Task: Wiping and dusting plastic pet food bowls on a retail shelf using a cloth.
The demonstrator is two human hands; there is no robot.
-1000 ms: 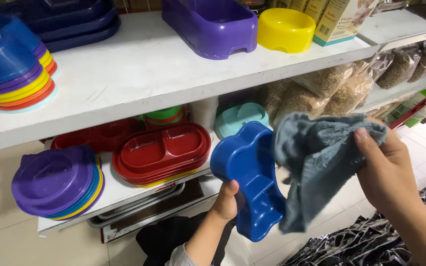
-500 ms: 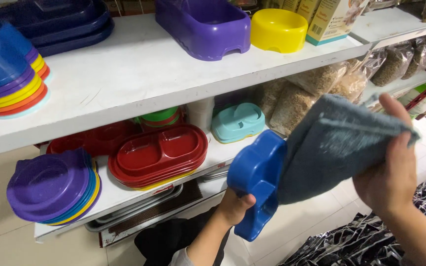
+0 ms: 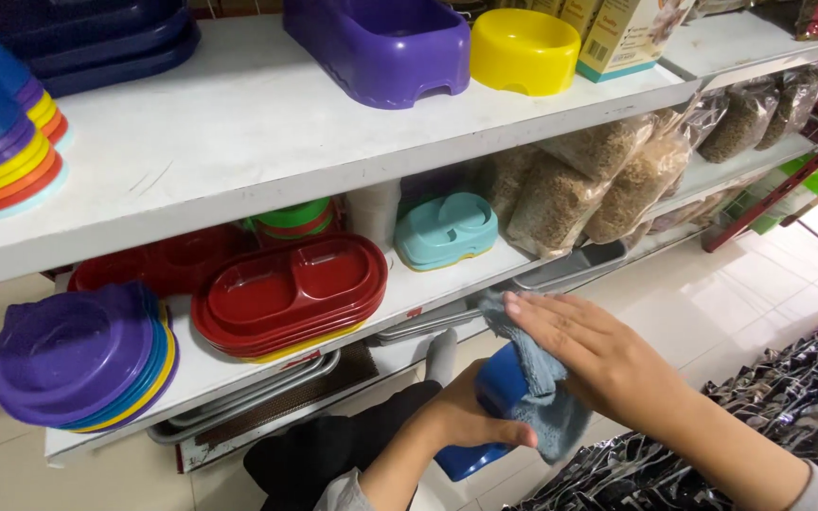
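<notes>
The blue bowl (image 3: 485, 416) under my hands, lower centre of the frame, is smooth, glossy plastic. The grey-blue cloth (image 3: 546, 402) pressed on it by my right hand (image 3: 598, 360) is a soft, matt, napped fabric. The red double dishes (image 3: 291, 298), centre left, are glossy plastic with highlights. The purple bowl (image 3: 381, 47) and yellow bowl (image 3: 525, 49), top centre, look semi-gloss. The upper shelf (image 3: 239, 132) is matt white, lightly scuffed. Clear film bags (image 3: 608, 175), right of centre, hold coarse granules.

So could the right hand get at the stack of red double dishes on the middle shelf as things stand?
Probably yes. The right hand lies flat on the grey cloth over the blue dish, and the red dishes sit at the open shelf front with nothing between.
</notes>
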